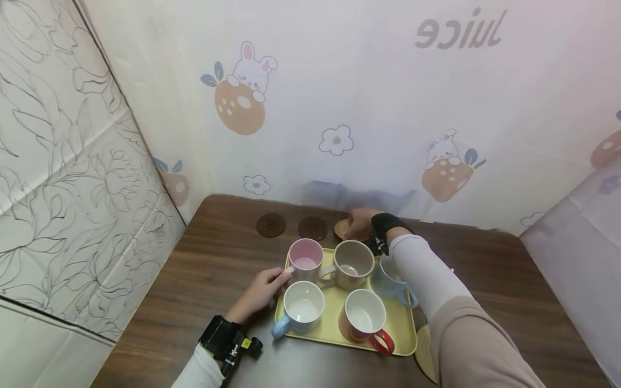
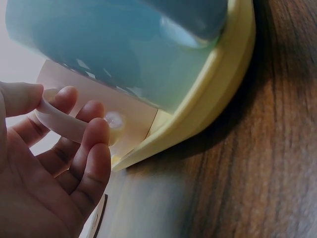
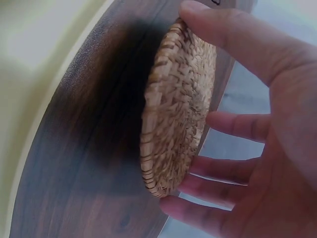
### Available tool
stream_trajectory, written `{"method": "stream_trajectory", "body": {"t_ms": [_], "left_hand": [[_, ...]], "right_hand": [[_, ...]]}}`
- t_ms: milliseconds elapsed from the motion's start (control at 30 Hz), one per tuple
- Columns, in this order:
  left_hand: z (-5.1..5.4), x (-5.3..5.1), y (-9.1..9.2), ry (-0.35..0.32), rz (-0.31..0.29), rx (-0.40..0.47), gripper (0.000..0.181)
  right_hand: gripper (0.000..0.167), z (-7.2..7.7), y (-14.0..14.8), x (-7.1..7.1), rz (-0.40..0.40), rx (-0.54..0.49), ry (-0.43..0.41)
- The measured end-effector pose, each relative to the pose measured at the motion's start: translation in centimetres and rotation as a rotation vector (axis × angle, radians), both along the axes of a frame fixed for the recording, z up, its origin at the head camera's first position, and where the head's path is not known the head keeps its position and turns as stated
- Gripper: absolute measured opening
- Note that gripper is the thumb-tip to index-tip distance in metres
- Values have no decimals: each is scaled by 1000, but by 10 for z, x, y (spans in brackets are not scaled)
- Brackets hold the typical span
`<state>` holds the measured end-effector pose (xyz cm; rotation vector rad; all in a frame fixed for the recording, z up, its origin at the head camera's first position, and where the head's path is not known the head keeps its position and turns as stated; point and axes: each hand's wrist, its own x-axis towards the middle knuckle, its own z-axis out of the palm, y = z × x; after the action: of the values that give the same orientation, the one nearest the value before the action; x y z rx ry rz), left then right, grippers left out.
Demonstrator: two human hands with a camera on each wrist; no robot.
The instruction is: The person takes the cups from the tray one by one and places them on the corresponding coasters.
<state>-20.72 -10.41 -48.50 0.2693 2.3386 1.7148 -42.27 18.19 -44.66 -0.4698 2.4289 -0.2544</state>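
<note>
On tray (image 1: pixel 331 311): five mugs (image 1: pixel 365 311) | left grip (image 1: pixel 262 291): pink mug (image 1: pixel 306 256) | right grip (image 1: pixel 361 222): coaster (image 3: pixel 173 114)

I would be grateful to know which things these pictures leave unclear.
Head view: woven coaster, partly hidden by the right grip.
Head view: rightmost blue mug, partly hidden by the right sleeve.
Head view: round mat, partly hidden by the same sleeve.
Head view: markings on the leftmost dark coaster, too small to read.
Left wrist view: pink mug, partly hidden by the other blue mug, itself cut off by the top edge.
</note>
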Motion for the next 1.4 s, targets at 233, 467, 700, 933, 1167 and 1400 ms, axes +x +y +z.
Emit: {"method": "stream_trajectory", "body": {"t_ms": [233, 467, 700, 933, 1167, 1400], "left_hand": [[-21, -1, -8, 15, 16, -22, 31], [-26, -2, -10, -2, 9, -7, 34], [-24, -2, -8, 19, -13, 8, 34], [-22, -3, -4, 8, -13, 0, 34], [-24, -6, -2, -1, 9, 13, 33], [-25, -6, -5, 19, 22, 7, 34]], "right_hand": [[30, -9, -7, 2, 1, -24, -14], [38, -12, -9, 6, 41, 67, 81], [46, -17, -7, 6, 36, 81, 80], [38, -17, -2, 3, 59, 95, 59], [29, 2, -2, 2, 49, 20, 46], [67, 26, 4, 8, 37, -26, 146]]}}
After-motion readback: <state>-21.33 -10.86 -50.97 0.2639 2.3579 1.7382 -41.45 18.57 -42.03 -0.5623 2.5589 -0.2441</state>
